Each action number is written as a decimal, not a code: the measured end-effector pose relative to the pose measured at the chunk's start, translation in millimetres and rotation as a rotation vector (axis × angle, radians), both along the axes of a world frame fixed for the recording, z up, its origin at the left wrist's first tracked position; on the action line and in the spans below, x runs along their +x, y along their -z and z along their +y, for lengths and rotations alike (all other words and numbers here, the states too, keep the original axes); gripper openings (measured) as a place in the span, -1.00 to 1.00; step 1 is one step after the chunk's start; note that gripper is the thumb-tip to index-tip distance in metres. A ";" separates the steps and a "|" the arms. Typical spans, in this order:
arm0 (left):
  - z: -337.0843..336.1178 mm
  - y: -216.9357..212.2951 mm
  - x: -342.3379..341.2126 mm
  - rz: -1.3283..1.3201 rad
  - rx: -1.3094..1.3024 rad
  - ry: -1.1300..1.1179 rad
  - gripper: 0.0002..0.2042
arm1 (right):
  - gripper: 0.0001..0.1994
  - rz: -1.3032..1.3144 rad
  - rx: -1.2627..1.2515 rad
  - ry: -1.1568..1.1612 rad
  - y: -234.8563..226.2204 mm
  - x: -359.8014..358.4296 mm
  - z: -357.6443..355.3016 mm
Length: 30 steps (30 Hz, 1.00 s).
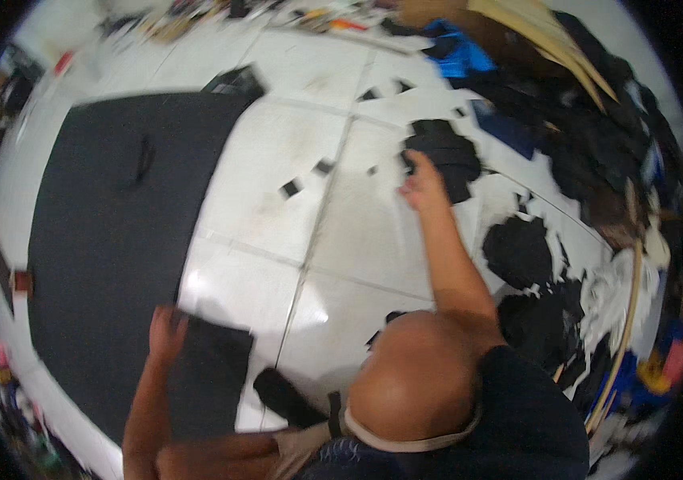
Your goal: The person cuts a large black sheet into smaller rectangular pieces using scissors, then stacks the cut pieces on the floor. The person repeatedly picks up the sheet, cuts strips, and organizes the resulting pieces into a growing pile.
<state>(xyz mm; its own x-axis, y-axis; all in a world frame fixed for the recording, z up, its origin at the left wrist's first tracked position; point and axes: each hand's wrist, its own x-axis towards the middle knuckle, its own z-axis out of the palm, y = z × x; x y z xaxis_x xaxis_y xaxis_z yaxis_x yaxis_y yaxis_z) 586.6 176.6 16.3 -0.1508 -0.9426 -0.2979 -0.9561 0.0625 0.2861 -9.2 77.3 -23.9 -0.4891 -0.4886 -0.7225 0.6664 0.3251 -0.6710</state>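
Observation:
A large sheet of black cloth-like material (117,216) lies across the floor on the left. At its right edge, near me, is my left hand (167,336), its fingers closed at the corner of a black flap (213,360). My right arm reaches ahead to a stack of dark cut pieces (445,156). My right hand (423,184) is at the stack's left side, its fingers closed round a small black piece; blur hides its exact shape. A thin dark tool, perhaps scissors (144,158), rests on the large sheet.
Small black offcuts (291,188) are scattered on the white tiles (269,224). Two heaps of black scraps (520,251) lie at the right, beside white scraps (617,292) and a long pole (628,320). Dark cloth (589,160) is piled at the far right. My bent knee (409,384) is in front.

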 end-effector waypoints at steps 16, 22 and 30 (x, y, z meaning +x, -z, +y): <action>-4.9 15.5 -7.1 -0.178 0.346 0.451 -0.45 | -0.53 0.801 -0.312 -2.499 -148.9 223.8 30.8; -13.5 34.9 -10.6 -0.132 0.193 0.595 -0.43 | -0.45 0.766 -0.520 -1.988 5.1 315.9 75.4; -13.0 45.9 3.0 -0.144 0.275 0.586 -0.44 | -0.44 1.107 -0.158 -1.726 23.7 418.8 159.9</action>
